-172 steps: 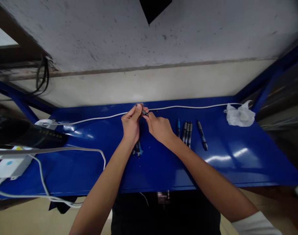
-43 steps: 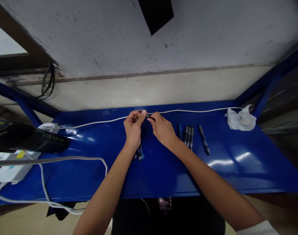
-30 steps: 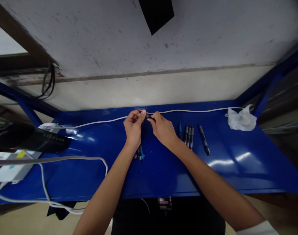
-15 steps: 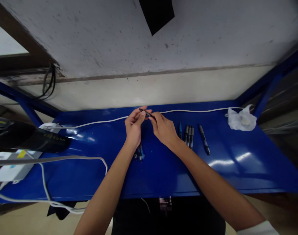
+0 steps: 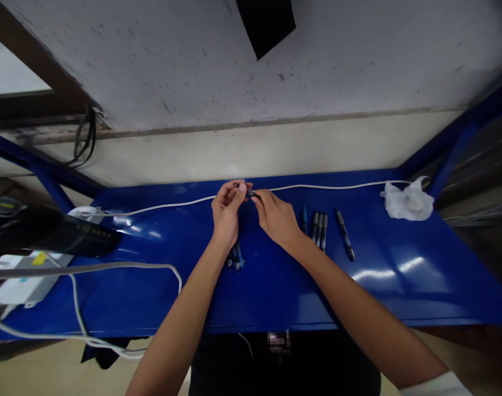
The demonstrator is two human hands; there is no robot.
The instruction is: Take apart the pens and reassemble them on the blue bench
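Pinched narrowly by both hands, one dark pen [image 5: 251, 193] is held slantwise between the left hand [image 5: 226, 217] and the right hand [image 5: 277, 219]. Its middle is exposed in the gap; one end is seen beyond the left-hand pinch, the other is partly covered by the right hand.

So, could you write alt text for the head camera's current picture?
Left hand and right hand hold a dark pen over a blue table; more pens lie nearby, with a crumpled white bag farther right.
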